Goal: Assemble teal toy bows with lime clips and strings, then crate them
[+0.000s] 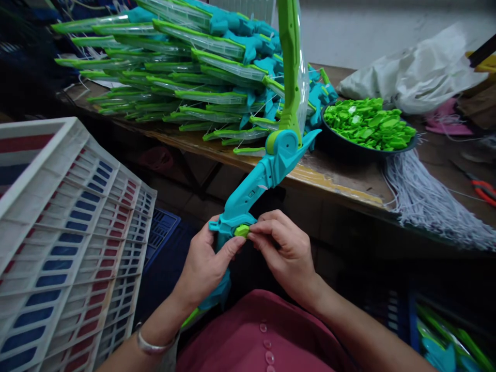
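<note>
A teal and green toy bow (248, 191) stands tilted in front of me, its green limb (290, 67) reaching up over the table. My left hand (205, 263) is closed around the teal grip. Its thumb presses beside a small green plastic piece (242, 231) at the middle of the bow. At that piece's right edge, the thumb and forefinger of my right hand (284, 248) are pinched together. Part of the grip is hidden behind my left hand, and the lower limb runs down beside my left forearm.
Stacked toy bows (174, 77) cover the table's back left. Right of them are a black bowl (360, 153) of green pieces, a bundle of white strings (434, 196), a white plastic bag (422, 72) and orange-handled pliers (484, 190). A white crate (73, 232) stands at left.
</note>
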`<state>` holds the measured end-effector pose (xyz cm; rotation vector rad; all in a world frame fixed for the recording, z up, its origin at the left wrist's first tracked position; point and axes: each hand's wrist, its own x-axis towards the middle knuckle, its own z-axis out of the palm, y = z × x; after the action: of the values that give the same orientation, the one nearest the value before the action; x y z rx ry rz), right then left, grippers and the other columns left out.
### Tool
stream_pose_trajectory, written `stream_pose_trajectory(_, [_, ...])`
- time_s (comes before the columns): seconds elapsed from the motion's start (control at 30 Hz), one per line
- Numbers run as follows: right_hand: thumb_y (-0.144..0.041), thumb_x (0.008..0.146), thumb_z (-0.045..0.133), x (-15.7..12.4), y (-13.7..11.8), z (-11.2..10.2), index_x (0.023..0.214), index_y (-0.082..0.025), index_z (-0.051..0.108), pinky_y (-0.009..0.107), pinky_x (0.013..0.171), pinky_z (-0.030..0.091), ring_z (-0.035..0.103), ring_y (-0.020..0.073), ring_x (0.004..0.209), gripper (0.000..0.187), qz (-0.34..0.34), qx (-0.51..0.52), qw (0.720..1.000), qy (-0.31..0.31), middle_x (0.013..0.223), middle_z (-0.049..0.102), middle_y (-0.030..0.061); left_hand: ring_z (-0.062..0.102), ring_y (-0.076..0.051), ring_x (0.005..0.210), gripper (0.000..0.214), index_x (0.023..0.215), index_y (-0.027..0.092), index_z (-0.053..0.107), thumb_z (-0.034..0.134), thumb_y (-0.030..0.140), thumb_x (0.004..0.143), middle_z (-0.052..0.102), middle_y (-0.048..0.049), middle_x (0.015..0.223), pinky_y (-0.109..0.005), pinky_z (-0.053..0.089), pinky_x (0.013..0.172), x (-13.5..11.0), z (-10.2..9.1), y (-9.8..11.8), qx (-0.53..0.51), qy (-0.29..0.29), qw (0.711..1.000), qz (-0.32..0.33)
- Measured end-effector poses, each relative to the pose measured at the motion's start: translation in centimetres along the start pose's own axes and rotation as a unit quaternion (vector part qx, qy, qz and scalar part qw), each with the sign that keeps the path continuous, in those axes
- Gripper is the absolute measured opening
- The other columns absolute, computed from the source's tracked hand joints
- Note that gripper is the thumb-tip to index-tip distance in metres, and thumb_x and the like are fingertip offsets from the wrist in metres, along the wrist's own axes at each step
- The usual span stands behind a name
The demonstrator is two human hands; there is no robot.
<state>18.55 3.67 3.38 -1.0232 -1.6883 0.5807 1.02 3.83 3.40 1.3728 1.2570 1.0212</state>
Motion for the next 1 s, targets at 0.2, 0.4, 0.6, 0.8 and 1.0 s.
stream_pose_trajectory(0.2, [-0.023, 0.092, 0.072, 0.6, 0.1, -0.5, 0.126, -0.022, 0.06, 0.032, 0.084, 0.054, 0.062, 0.0193, 0.101, 0.036, 0.037, -0.022, 0.999, -0.015, 0.114, 0.062, 0.0071, 0.064, -0.017, 0.065, 0.027, 0.103, 0.019, 0.066, 0.073, 0.041, 0.088, 0.071, -0.001, 0.08, -0.027, 0.053, 0.061, 0.0, 0.0, 0.3, -0.009, 0.005, 1.0, -0.012])
stream_pose_trajectory(0.4, [-0.037, 0.093, 0.073, 1.5, 0.8, -1.7, 0.123, -0.018, 0.063, 0.029, 0.082, 0.054, 0.065, 0.0177, 0.097, 0.037, 0.116, 0.073, 0.975, -0.173, 0.112, 0.067, 0.0063, 0.064, -0.019, 0.07, 0.024, 0.099, 0.02, 0.069, 0.073, 0.041, 0.088, 0.071, -0.002, 0.084, -0.028, 0.054, 0.063, 0.0, 0.1, 0.1, -0.072, -0.007, 0.997, -0.026])
stream_pose_trajectory(0.6, [-0.036, 0.089, 0.077, 1.4, 1.7, -0.9, 0.112, -0.018, 0.064, 0.031, 0.087, 0.054, 0.065, 0.0191, 0.099, 0.033, 0.165, 0.123, 0.967, -0.153, 0.107, 0.068, 0.0053, 0.06, -0.016, 0.065, 0.025, 0.097, 0.02, 0.068, 0.073, 0.043, 0.088, 0.068, 0.0002, 0.077, -0.026, 0.051, 0.06, 0.3, 0.1, -0.8, -0.078, -0.022, 0.996, -0.035])
stream_pose_trajectory(0.8, [-0.037, 0.087, 0.078, 1.8, 2.9, 0.1, 0.109, -0.017, 0.065, 0.038, 0.096, 0.053, 0.065, 0.0216, 0.104, 0.033, 0.183, 0.14, 0.96, -0.156, 0.11, 0.068, 0.0074, 0.057, -0.017, 0.06, 0.027, 0.089, 0.02, 0.068, 0.071, 0.046, 0.088, 0.064, 0.0003, 0.069, -0.027, 0.047, 0.056, 0.8, -0.3, -1.4, -0.045, -0.02, 0.998, -0.038])
stream_pose_trajectory(1.0, [-0.048, 0.081, 0.082, 1.5, 3.7, -0.2, 0.111, -0.018, 0.068, 0.028, 0.082, 0.058, 0.069, 0.0182, 0.096, 0.046, 0.194, 0.138, 0.959, -0.151, 0.108, 0.072, 0.0057, 0.065, -0.023, 0.069, 0.032, 0.094, 0.024, 0.071, 0.075, 0.053, 0.081, 0.072, 0.0003, 0.075, -0.029, 0.054, 0.062, 2.4, -0.6, -2.5, 0.019, -0.026, 0.996, -0.079])
